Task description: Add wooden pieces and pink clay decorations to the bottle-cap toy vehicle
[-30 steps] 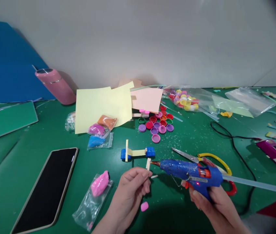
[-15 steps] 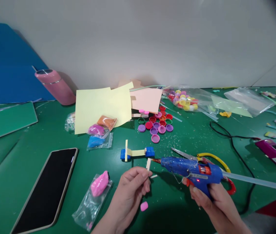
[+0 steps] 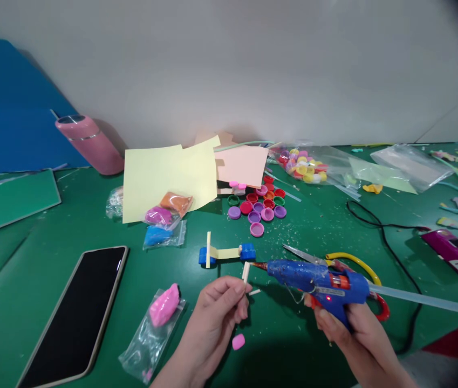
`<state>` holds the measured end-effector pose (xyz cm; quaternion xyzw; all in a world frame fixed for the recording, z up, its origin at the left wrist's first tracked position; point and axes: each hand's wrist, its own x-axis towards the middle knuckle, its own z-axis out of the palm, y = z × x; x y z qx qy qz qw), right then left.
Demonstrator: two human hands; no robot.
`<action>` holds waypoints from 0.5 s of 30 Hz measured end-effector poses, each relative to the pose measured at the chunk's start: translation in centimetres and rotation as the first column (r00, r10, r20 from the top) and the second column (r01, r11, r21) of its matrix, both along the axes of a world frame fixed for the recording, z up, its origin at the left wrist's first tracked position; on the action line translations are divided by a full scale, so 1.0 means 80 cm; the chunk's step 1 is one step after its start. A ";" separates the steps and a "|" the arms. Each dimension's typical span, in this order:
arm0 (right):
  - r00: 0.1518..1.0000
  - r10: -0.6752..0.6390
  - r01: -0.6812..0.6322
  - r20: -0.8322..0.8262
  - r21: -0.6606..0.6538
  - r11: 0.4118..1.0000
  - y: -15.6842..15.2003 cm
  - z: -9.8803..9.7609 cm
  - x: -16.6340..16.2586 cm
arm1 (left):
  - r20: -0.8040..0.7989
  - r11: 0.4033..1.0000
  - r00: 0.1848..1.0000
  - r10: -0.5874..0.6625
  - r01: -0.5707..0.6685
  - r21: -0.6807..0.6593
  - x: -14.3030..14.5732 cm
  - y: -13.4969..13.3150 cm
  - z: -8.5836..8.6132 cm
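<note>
I pinch the stick (image 3: 245, 271) upright in my left hand (image 3: 216, 312), so its tip meets the nozzle of the glue gun (image 3: 318, 283) clamped in my right hand (image 3: 350, 328).

Desk (image 3: 50, 226): green, littered with scraps.
Far left: blue board (image 3: 6, 113) against the wall; pink bottle (image 3: 88, 144) leaning beside it.
Near left: black phone (image 3: 77, 310), face up; just right of it, a clear bag of pink clay (image 3: 164, 304).
Middle: yellow paper (image 3: 164, 175) overlapping pink paper (image 3: 243, 164); small clay bags (image 3: 159, 216) on the yellow sheet's near edge.
Caps: loose bottle caps (image 3: 258, 205) clustered right of the paper; bagged caps (image 3: 305, 166) farther right.
Centre: paper strip joining two blue caps (image 3: 226, 253).
Right: scissors (image 3: 299, 252), black cable (image 3: 388, 237), purple device (image 3: 453, 257).
Near edge: pink lump (image 3: 238, 341).
</note>
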<state>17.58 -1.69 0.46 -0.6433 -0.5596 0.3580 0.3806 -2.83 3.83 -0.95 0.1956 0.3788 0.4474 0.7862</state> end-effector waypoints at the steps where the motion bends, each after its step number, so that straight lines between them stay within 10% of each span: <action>1: 1.000 0.003 -0.003 0.004 0.004 1.000 0.000 0.000 0.000 | 0.000 1.000 1.000 -0.002 0.002 0.002 0.000 0.000 0.000; 15: 1.000 0.011 -0.011 0.006 -0.008 1.000 -0.006 -0.004 -0.002 | 0.005 1.000 1.000 0.011 -0.011 -0.011 0.000 -0.001 0.002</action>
